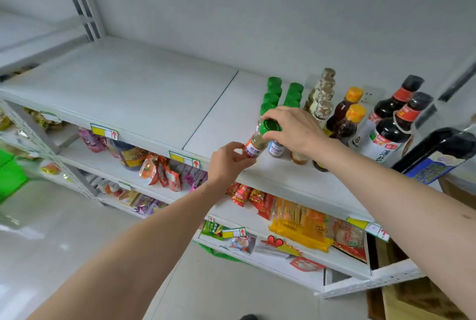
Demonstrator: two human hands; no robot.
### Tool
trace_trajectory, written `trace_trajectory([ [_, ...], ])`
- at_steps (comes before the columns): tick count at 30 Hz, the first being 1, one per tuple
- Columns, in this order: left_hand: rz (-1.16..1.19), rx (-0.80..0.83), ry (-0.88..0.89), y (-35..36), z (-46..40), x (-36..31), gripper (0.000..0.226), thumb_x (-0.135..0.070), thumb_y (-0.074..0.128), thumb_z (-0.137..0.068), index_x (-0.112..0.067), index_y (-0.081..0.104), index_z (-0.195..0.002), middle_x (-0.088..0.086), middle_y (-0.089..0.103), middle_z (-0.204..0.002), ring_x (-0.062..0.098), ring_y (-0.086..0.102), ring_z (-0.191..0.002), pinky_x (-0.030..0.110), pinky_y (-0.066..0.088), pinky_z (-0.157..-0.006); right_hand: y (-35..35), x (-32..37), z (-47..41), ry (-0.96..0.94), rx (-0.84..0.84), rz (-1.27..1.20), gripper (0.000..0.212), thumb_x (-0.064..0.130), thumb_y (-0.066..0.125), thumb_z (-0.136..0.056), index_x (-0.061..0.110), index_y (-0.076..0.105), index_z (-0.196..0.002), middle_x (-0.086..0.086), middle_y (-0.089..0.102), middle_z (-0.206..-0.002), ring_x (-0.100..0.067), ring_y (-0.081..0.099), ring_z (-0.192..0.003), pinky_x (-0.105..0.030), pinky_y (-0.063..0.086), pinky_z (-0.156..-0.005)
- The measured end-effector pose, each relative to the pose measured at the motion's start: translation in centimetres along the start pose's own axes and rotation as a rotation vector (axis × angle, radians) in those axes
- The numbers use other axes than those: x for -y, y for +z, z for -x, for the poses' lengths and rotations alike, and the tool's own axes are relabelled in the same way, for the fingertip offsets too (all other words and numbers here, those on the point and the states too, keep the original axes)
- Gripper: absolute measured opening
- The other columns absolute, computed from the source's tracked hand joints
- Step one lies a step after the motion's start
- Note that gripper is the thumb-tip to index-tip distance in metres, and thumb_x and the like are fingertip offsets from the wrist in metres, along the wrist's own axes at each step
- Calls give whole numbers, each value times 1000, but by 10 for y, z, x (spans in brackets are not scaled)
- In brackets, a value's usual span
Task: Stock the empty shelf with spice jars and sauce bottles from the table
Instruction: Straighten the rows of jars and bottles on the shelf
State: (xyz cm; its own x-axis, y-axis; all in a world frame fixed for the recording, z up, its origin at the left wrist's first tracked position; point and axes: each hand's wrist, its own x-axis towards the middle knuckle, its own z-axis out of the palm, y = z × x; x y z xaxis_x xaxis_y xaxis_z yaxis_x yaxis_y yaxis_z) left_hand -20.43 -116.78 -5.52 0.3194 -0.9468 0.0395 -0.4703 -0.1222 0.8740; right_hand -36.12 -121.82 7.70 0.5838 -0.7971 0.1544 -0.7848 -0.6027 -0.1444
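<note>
A spice jar (257,143) with a green lid and a red-and-white label stands tilted at the front of the white top shelf (134,98). My right hand (291,127) grips its lid from above. My left hand (228,161) pinches its lower end from the left. Behind it stand two rows of green-lidded spice jars (273,87), with gold-capped pale bottles (322,93), orange-capped brown sauce bottles (347,113) and dark soy sauce bottles (394,123) to their right. More small jars (276,149) stand partly hidden under my right hand.
Lower shelves (144,178) hold snack packets and bags with yellow price tags on their edges. A black handle (438,144) and cardboard boxes (412,301) are at the right. A green basket (10,175) sits at the far left on the grey floor.
</note>
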Motion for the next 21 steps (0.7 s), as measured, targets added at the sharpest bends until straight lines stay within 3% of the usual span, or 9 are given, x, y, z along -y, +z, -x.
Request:
trace_trajectory([
  [3, -75, -27, -27, 3, -21, -1, 46, -46, 77, -73, -29, 65, -114, -10, 71, -75, 10, 66, -72, 33, 54, -63, 3, 1, -24, -3, -4, 46, 44, 38, 71, -84, 22, 60, -123, -1, 66, -116, -25, 60, -102, -36, 47, -86],
  [8, -229, -27, 1, 16, -42, -2, 38, -58, 70, -75, -31, 68, -103, -8, 61, -76, 15, 60, -76, 25, 34, -53, 13, -3, -48, 27, 16, 57, 42, 29, 75, -82, 16, 57, -118, -7, 67, -106, -26, 61, -96, -33, 48, -81],
  [14, -374, -58, 48, 34, -67, 8, 37, -61, 66, -76, -28, 74, -90, -2, 55, -89, 19, 54, -85, 32, 29, -73, 26, -10, -63, 80, 27, 53, 40, 23, 78, -78, 11, 60, -111, -9, 65, -104, -26, 59, -90, -29, 40, -72],
  [21, -434, -13, 114, 33, -74, 12, 37, -62, 68, -72, -32, 75, -92, -4, 53, -97, 17, 53, -95, 33, 24, -76, 33, -10, -66, 119, 33, 112, 32, 28, 76, -79, 14, 64, -104, -3, 61, -107, -25, 58, -96, -34, 48, -77],
])
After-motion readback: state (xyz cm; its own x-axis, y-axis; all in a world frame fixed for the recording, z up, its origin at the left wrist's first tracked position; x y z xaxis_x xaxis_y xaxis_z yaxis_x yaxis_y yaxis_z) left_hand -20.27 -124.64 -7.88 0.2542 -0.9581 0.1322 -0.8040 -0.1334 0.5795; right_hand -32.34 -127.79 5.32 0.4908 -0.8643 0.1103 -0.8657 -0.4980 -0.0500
